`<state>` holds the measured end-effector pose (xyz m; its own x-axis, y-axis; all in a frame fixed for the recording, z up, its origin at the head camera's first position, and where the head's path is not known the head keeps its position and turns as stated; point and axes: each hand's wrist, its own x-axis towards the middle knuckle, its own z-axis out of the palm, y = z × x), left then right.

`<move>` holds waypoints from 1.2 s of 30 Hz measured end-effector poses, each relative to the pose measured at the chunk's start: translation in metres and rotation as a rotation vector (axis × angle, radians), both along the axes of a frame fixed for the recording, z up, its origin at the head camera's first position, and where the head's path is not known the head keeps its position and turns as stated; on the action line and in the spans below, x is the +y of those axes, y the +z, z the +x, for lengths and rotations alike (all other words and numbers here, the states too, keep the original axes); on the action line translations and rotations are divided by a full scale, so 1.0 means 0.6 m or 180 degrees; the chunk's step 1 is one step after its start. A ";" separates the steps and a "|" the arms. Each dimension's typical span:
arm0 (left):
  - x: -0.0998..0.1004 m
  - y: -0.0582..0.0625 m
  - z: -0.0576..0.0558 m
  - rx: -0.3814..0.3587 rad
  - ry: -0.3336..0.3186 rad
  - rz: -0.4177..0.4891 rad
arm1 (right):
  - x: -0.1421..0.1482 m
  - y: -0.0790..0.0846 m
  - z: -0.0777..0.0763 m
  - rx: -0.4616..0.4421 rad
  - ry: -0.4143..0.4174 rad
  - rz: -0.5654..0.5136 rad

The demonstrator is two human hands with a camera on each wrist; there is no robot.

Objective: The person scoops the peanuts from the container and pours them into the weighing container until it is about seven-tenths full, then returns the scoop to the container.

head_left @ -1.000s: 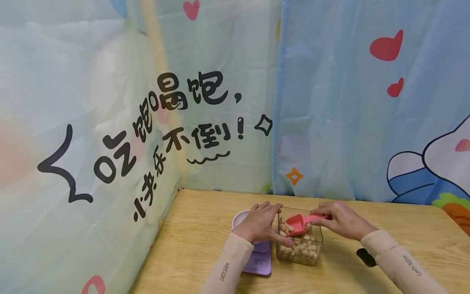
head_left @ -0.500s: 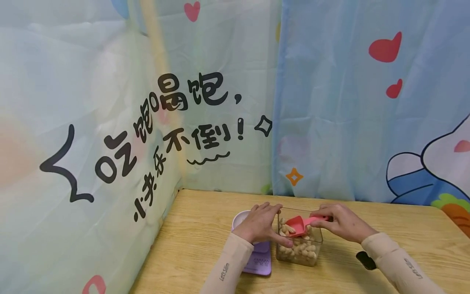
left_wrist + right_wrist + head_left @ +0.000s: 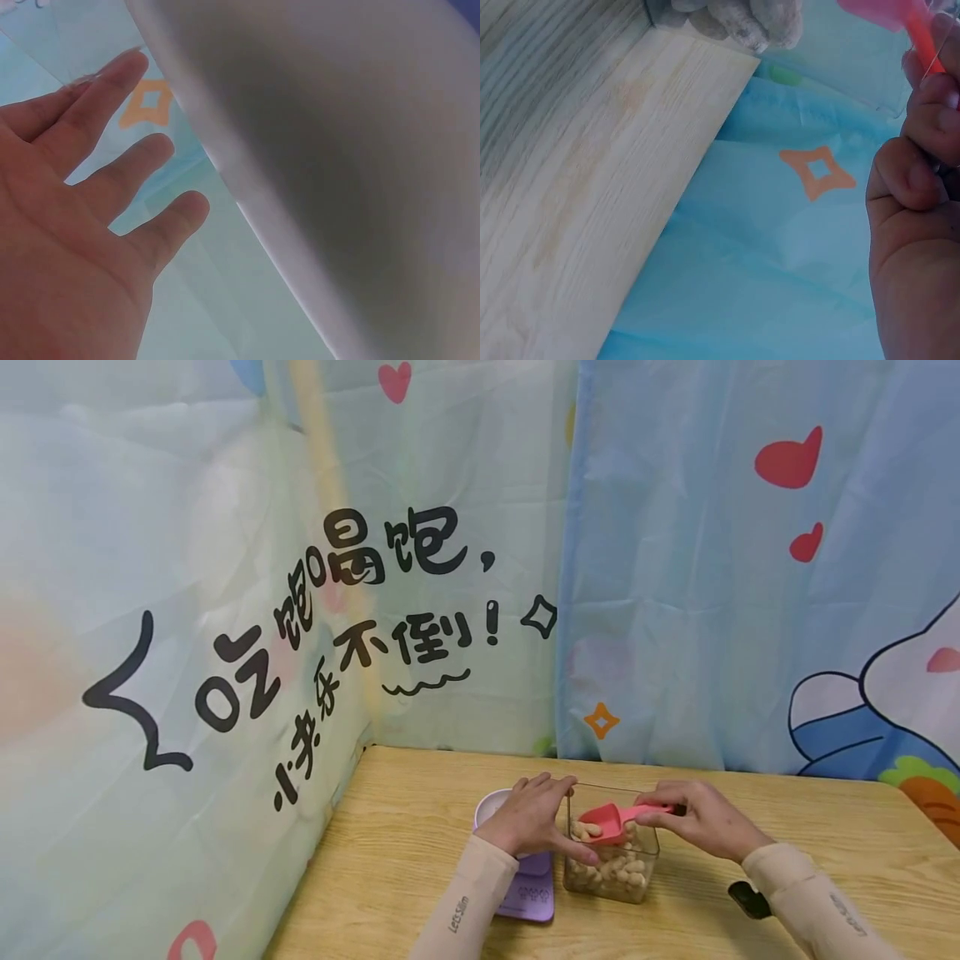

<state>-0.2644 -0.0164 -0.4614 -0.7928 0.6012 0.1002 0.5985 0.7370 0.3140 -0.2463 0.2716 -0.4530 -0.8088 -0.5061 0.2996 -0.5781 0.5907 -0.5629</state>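
Note:
A clear plastic container [image 3: 655, 858] holds peanuts in their shells [image 3: 621, 868]. My left hand [image 3: 527, 818] spans its left side, thumb at the near wall and fingertips at the far corner. The other fingers spread straight beside it in the left wrist view. With my right hand [image 3: 708, 818] I pinch the handle of a pink-red scoop [image 3: 606, 823]. Its blade is down inside the container among the peanuts, with a few at its left edge. In the right wrist view, curled fingers [image 3: 911, 176] grip the handle near the container wall.
A lilac flat base [image 3: 534, 900] and a white bowl [image 3: 487, 804] stand left of the container, partly behind my left hand. A dark oval object [image 3: 748, 900] shows by my right wrist. Printed curtains [image 3: 450, 710] border the wooden table [image 3: 420, 860].
The scoop has shifted slightly within the container, and the peanuts by its blade have moved. My right hand has gone slightly right and down. The left hand stays almost still.

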 end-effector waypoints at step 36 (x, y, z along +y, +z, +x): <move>-0.002 -0.003 0.003 -0.0104 0.0020 0.0044 | -0.009 -0.048 0.051 -0.0356 -0.1080 -0.0771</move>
<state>-0.2624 -0.0178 -0.4634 -0.7996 0.5948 0.0824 0.5831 0.7363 0.3434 -0.2156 0.2663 -0.4821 -0.9515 -0.1317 0.2780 -0.3014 0.5800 -0.7568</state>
